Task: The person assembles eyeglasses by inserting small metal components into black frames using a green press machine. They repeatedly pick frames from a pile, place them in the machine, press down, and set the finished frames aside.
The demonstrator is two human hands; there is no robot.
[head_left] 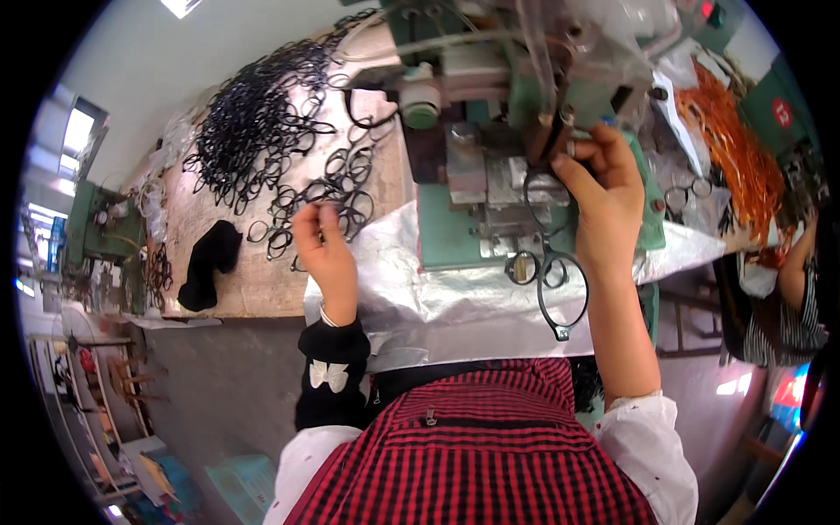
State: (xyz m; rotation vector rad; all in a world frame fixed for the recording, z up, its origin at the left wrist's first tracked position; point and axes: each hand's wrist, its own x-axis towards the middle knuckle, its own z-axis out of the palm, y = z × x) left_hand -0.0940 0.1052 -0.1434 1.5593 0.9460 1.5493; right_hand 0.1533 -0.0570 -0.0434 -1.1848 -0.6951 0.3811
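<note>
My right hand is closed at the green bench machine, thumb and fingers pinching the upper end of a dark eyeglass frame beneath the machine's head. The frame hangs down across the machine's front edge, its lower rim over silver foil. Smaller round rims show beside and behind it. On the left, my left hand is at the near edge of a loose group of dark eyeglass frames. Its fingers are curled together; what they hold, if anything, I cannot make out.
A big heap of black frames covers the back left of the table. A black cloth sleeve lies near the front edge. Silver foil lies under the machine. Orange strips hang at right, near another person's arm.
</note>
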